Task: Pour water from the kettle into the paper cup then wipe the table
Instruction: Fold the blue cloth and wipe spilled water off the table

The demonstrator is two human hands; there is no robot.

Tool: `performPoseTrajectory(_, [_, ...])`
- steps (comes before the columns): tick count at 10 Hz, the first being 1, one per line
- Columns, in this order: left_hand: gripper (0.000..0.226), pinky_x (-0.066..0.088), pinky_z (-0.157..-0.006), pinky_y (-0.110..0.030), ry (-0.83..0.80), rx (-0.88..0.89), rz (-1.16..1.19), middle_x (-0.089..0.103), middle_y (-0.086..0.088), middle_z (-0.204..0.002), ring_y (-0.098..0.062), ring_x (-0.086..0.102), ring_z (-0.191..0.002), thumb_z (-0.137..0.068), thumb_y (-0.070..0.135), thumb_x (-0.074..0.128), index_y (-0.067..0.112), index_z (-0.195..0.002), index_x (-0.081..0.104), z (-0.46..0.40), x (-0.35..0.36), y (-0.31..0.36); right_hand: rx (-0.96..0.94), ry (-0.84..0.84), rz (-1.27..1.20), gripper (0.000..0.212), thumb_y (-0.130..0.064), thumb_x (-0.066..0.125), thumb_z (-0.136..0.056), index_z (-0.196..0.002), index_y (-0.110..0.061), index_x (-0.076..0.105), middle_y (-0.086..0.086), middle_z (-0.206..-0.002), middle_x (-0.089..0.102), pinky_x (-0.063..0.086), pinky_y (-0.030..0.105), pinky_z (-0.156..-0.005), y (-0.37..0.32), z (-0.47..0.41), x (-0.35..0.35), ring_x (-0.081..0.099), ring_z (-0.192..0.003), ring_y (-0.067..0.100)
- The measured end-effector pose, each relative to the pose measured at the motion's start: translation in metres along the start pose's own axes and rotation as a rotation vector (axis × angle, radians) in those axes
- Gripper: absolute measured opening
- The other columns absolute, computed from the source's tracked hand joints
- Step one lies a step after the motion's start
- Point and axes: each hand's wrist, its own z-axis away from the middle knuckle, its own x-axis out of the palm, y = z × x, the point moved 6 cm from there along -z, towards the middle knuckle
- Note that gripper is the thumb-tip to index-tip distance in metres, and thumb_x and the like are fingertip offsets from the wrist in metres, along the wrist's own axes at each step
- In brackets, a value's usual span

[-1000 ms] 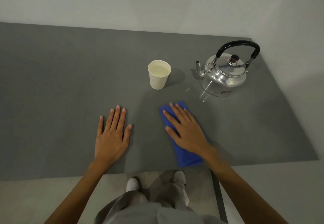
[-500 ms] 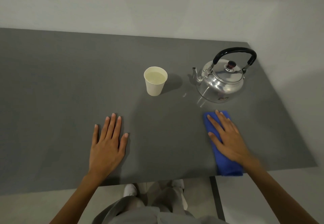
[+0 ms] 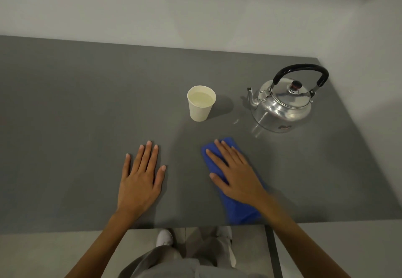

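A white paper cup (image 3: 201, 103) holding water stands upright at the middle of the grey table (image 3: 76, 108). To its right sits a shiny metal kettle (image 3: 282, 106) with a black handle, spout pointing left toward the cup. A folded blue cloth (image 3: 241, 210) lies near the table's front edge. My right hand (image 3: 236, 174) presses flat on the cloth, fingers spread, covering its middle. My left hand (image 3: 141, 177) rests flat on the bare table, left of the cloth, holding nothing.
Small wet glints (image 3: 255, 128) show on the table in front of the kettle. A pale wall runs behind and to the right of the table. Below the front edge I see my legs and a white shoe (image 3: 164, 237) on a light floor.
My right hand slid the blue cloth to the right under the kettle half a second ago, and has now slid it back left toward the middle. The left hand stays put.
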Motion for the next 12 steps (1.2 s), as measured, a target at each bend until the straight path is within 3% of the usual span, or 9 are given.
performPoseTrajectory(2, [0.066,0.0,-0.12,-0.046,-0.006,-0.001,-0.009,0.002,0.0,-0.158,-0.016,-0.005,-0.146,-0.092,0.054,0.004,0.02,-0.149,0.005,-0.001,0.001,-0.001,0.023,-0.022,-0.053,0.06,-0.053,0.026,-0.096,-0.15,-0.034,0.007,-0.009,-0.16,-0.003,-0.006,0.029,-0.118,0.013,0.043,-0.003,-0.008,-0.146,0.008])
performPoseTrajectory(3, [0.066,0.002,-0.12,-0.046,0.0,-0.003,-0.005,0.005,0.0,-0.158,-0.016,-0.002,-0.146,-0.093,0.054,0.006,0.02,-0.149,0.008,-0.001,0.001,0.0,0.134,0.024,-0.074,0.061,-0.051,0.03,-0.094,-0.149,-0.028,0.016,-0.006,-0.159,0.005,0.005,0.036,-0.12,0.046,0.037,-0.021,0.001,-0.147,0.012])
performPoseTrajectory(4, [0.065,0.001,-0.12,-0.046,-0.002,-0.006,-0.02,0.004,0.0,-0.158,-0.016,-0.004,-0.146,-0.093,0.053,0.006,0.02,-0.149,0.007,-0.002,0.002,-0.001,0.178,0.055,-0.058,0.06,-0.04,0.042,-0.097,-0.15,-0.022,0.02,0.001,-0.16,0.011,0.008,0.038,-0.12,0.068,0.006,-0.029,0.005,-0.147,0.017])
performPoseTrajectory(6, [0.065,0.0,-0.12,-0.045,-0.003,-0.008,-0.015,0.005,0.0,-0.158,-0.016,-0.003,-0.146,-0.093,0.053,0.007,0.021,-0.149,0.007,-0.001,0.002,0.0,0.222,0.086,-0.042,0.06,-0.035,0.043,-0.098,-0.15,-0.019,0.018,0.008,-0.16,0.011,0.005,0.038,-0.118,0.082,-0.068,-0.029,0.008,-0.147,0.024])
performPoseTrajectory(9, [0.065,0.0,-0.12,-0.044,0.009,-0.007,-0.012,0.006,0.0,-0.158,-0.016,0.0,-0.146,-0.093,0.053,0.008,0.02,-0.149,0.008,0.0,-0.002,0.002,0.159,0.097,-0.01,0.058,-0.035,0.041,-0.097,-0.15,-0.023,0.019,0.008,-0.159,0.013,-0.001,0.034,-0.116,0.053,-0.08,-0.018,0.007,-0.147,0.025])
performPoseTrajectory(11, [0.067,-0.002,-0.12,-0.043,0.007,-0.007,-0.004,0.006,-0.001,-0.157,-0.017,0.0,-0.146,-0.091,0.055,0.006,0.02,-0.148,0.008,-0.001,-0.002,0.003,0.075,0.051,-0.046,0.059,-0.041,0.035,-0.097,-0.151,-0.028,0.016,0.002,-0.16,0.007,0.002,0.037,-0.119,0.005,-0.027,-0.001,-0.001,-0.147,0.019])
performPoseTrajectory(12, [0.066,0.001,-0.12,-0.045,0.012,-0.005,0.005,0.008,-0.002,-0.157,-0.019,0.002,-0.146,-0.092,0.054,0.008,0.019,-0.148,0.01,-0.001,-0.002,0.003,0.052,-0.016,-0.062,0.059,-0.048,0.027,-0.095,-0.15,-0.031,0.011,-0.003,-0.16,0.001,-0.004,0.035,-0.118,-0.004,0.015,0.006,-0.008,-0.146,0.012])
